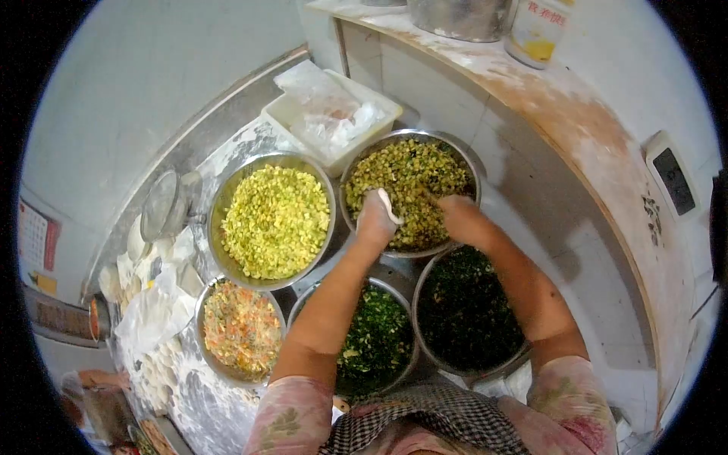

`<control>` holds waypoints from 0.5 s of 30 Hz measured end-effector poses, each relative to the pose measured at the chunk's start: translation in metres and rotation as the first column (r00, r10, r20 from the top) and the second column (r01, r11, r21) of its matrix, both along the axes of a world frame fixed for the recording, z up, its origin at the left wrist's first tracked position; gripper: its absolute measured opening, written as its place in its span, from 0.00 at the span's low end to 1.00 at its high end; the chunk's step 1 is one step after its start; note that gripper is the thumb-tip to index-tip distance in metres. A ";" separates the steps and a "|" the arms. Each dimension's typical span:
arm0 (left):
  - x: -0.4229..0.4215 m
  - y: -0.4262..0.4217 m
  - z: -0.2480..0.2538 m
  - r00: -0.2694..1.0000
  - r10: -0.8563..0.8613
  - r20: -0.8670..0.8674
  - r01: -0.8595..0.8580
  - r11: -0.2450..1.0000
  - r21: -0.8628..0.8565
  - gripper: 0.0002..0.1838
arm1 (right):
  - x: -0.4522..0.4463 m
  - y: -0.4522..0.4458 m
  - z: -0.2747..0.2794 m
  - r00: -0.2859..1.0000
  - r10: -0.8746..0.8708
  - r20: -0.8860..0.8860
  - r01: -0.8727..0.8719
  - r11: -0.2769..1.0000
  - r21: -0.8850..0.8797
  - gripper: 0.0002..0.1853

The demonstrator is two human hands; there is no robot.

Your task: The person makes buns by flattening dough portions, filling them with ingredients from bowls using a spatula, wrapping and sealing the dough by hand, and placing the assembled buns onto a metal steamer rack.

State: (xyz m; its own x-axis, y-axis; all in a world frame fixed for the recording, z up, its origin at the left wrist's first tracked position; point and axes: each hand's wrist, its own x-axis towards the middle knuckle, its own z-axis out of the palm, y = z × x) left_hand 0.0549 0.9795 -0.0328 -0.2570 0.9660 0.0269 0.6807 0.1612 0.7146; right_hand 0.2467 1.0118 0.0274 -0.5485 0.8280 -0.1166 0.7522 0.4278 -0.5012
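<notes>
Two hands (372,220), one dough piece (391,208), five filled bowls (215,233)

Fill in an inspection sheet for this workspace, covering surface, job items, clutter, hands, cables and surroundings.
Surface: pale tabletop dusted with white powder.
Job's things: thin white dough-like piece; olive-green chopped filling in a round metal bowl. Nearby metal bowls hold yellow chopped filling, orange-and-white filling, bright green filling and dark green filling.
Clutter: white rectangular tub holding clear plastic bags; crumpled clear plastic at left.
Grip: left hand holds the dough-like piece; right hand is at the olive-green filling, fingertips unclear.
Cables: nothing seen for certain.
Surroundings: curved-looking wooden shelf with white patches; white device with dark screen at right.
</notes>
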 end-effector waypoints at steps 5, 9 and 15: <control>0.008 -0.012 -0.008 0.997 0.030 -0.066 -0.016 0.979 0.205 0.33 | -0.034 -0.047 -0.009 0.977 0.107 -0.182 -0.113 0.993 -0.028 0.14; 0.011 -0.022 0.023 0.996 -0.083 -0.024 0.086 0.986 0.146 0.34 | -0.014 -0.048 0.026 0.983 0.135 -0.127 -0.148 0.983 -0.105 0.16; 0.011 -0.022 0.011 0.996 -0.065 -0.056 0.065 0.998 -0.003 0.34 | -0.007 -0.026 0.017 0.998 0.047 0.043 -0.033 0.959 -0.281 0.14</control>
